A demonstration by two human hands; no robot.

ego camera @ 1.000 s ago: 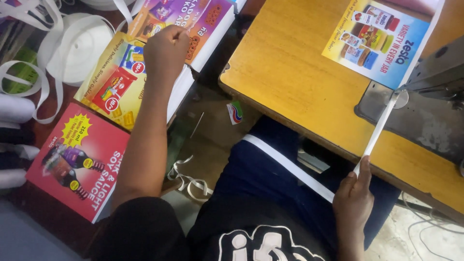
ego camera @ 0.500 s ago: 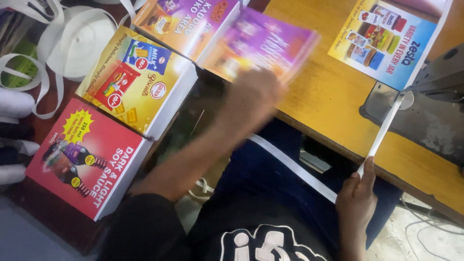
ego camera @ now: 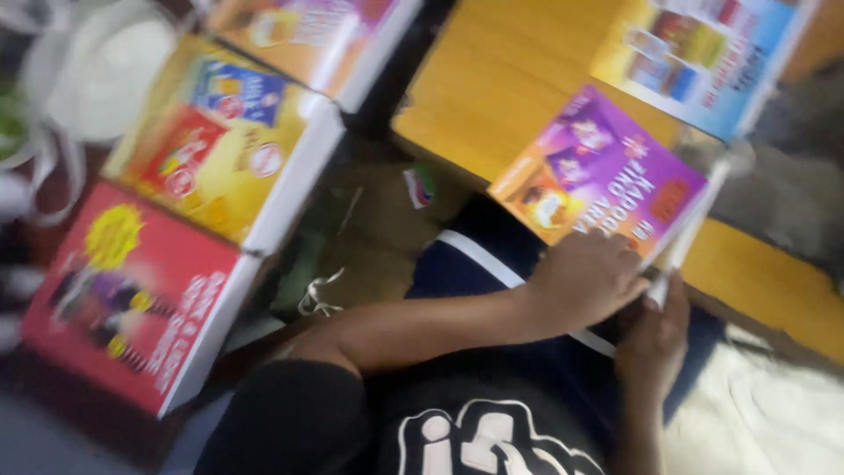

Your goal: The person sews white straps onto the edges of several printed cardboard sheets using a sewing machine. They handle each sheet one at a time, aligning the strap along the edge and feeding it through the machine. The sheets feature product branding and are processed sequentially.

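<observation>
Purple and orange, the printed sheet [ego camera: 598, 171] is lying tilted across the near edge of the yellow wooden bench [ego camera: 492, 97], its lower corner hanging over your lap. You are pressing your left hand [ego camera: 585, 281] down on that lower edge, fingers spread flat on the paper rather than curled round it. Your right hand [ego camera: 655, 339] is sitting just beneath and beside the left, touching it, and is pinching the lower end of a white strip [ego camera: 694, 224] that is running up along the sheet's right edge; the blur is hiding how tightly it is closing. So your hands are working together at one corner of the sheet.

Judging from how things are lying, the sheet is already brought to the bench and against the strip, while lining up and any joining seem left to do.

Further up the bench a blue printed sheet [ego camera: 694, 62] is resting well apart from your hands. To your left, stacks are waiting: a red one [ego camera: 132, 290], a yellow one [ego camera: 229, 141] just beside it, and an orange-purple one [ego camera: 308, 35] beyond.
</observation>
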